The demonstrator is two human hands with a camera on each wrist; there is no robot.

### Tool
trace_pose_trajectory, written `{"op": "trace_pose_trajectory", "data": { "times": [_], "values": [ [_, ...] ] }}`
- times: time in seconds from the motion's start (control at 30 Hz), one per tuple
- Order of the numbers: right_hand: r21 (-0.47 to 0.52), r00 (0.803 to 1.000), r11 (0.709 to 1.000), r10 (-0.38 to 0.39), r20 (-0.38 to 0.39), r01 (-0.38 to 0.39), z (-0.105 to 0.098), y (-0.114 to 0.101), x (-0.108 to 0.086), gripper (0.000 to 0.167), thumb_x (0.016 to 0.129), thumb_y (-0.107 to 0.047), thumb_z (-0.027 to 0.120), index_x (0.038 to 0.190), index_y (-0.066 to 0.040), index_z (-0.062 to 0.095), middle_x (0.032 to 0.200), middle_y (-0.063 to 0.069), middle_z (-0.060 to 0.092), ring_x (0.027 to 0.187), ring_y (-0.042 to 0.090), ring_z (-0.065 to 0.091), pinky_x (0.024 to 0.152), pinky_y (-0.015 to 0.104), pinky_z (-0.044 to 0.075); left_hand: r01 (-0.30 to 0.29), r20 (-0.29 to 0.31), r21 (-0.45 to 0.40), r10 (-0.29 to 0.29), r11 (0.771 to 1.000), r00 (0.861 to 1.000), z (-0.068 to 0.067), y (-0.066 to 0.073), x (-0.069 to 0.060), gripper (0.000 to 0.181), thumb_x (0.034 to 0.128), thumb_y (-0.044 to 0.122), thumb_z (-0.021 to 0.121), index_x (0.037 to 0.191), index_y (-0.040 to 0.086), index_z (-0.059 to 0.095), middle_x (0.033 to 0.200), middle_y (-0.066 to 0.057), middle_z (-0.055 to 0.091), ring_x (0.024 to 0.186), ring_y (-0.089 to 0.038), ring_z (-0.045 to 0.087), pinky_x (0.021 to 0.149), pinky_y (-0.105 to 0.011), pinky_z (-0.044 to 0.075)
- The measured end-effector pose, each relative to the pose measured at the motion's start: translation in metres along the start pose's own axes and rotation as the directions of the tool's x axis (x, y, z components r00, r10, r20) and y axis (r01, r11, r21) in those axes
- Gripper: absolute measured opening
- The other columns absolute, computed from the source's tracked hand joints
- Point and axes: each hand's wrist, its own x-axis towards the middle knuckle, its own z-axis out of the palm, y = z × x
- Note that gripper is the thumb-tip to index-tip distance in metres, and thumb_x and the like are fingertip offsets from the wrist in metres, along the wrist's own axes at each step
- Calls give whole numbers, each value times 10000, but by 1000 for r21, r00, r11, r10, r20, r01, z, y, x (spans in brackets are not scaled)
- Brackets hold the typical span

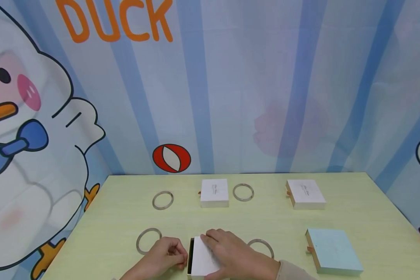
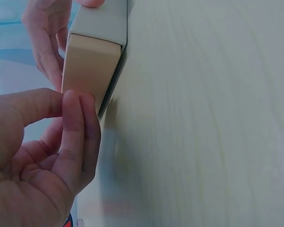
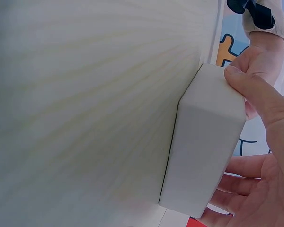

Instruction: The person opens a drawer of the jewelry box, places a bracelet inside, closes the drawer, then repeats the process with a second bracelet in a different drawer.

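One pale-yellow table, striped duck backdrop behind; right hand grips white box, left hand pinches at drawer end.

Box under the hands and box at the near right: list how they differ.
The held box is white on top; the near-right box is pale blue. The held box's drawer is slid partly out; the near-right box looks closed. The right hand grips the held box and the left hand pinches at its drawer; neither touches the near-right box. Both lie flat on the table.
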Motion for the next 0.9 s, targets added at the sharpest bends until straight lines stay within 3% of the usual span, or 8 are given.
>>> {"op": "trace_pose_trajectory", "data": {
  "times": [0.9],
  "values": [
    [-11, 1000, 1000, -8, -26, 7, 2, -1, 1, 919, 816, -661, 696, 1417, 10, 510, 1324, 86, 538, 1153, 166, 525, 964, 302, 463, 7, -3, 12, -7, 1000, 1000, -3, 1, -2, 66, 921, -24, 610, 890, -34, 666, 763, -81, 681, 651, -108, 622, 594, -193, 485]
  ]
}}
